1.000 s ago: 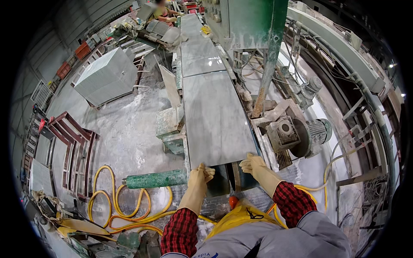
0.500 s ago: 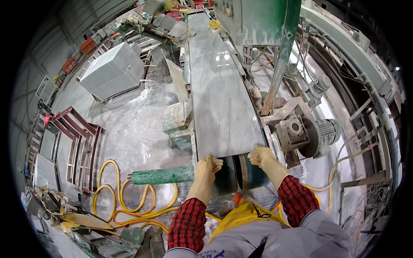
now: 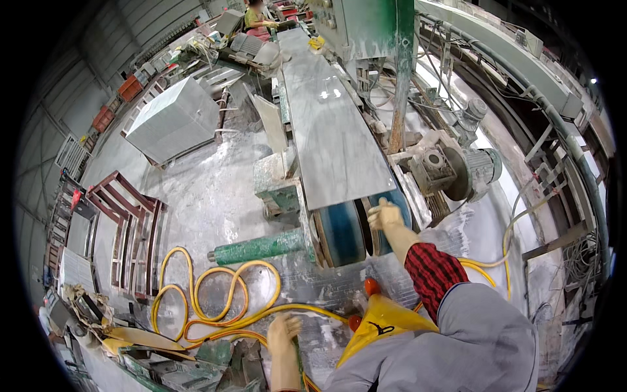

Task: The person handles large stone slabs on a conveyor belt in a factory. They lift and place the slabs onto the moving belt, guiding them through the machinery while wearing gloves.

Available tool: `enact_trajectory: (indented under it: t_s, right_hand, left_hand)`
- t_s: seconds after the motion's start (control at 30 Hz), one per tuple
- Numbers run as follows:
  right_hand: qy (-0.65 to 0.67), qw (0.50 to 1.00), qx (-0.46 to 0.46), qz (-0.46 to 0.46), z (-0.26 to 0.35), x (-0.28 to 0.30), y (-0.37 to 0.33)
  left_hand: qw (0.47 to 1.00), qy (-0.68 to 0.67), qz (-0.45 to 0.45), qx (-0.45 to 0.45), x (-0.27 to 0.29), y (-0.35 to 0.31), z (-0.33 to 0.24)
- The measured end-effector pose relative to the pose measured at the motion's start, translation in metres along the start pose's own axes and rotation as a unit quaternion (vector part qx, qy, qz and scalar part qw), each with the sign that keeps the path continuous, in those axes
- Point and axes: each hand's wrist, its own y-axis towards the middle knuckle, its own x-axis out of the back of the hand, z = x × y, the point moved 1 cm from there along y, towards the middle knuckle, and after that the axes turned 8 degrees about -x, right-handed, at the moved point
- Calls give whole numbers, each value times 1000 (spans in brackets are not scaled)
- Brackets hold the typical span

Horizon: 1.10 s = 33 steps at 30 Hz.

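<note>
A long grey polished stone slab (image 3: 333,137) lies on a conveyor, its near end resting by a blue belt roller (image 3: 341,235). My right hand (image 3: 385,217), in a cream glove, hovers over the roller just short of the slab's near right corner. Its fingers are loosely curled, with nothing visible in them. Lower down, away from the slab, my left hand (image 3: 284,330) hangs above the wet floor near a yellow hose (image 3: 261,266). That glove is slightly blurred, its fingers extended and empty.
A green roller bar (image 3: 258,248) juts left from the conveyor. Motors (image 3: 480,166) stand on its right side. A stack of pale slabs (image 3: 173,121) and dark red racks (image 3: 127,222) occupy the left. At the far end a person (image 3: 258,21) works beside the conveyor.
Both hands have come off the slab's near end. My left hand has dropped down and leftward; my right stays near the corner. More of the blue roller shows as my view has shifted.
</note>
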Motion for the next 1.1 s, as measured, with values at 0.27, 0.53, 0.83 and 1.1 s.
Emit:
enact_trajectory:
  t_s: [0.27,0.53,0.83,1.1]
  right_hand:
    - [-377,893,-114,216,-195,-69,-164]
    - [-639,571,-190,479,-289,-47,-225]
    - [-572,633,-293,431,-366,52,-281]
    - [-644,542,-289,456,-396,52,-366]
  left_hand:
    - [825,121,-509,-212,198,-210,70]
    - [597,478,-643,-28,205,-378,198]
    - [652,589,-470,-82,160,-437,233]
    - [713,553,-427,-59,163,-448,205]
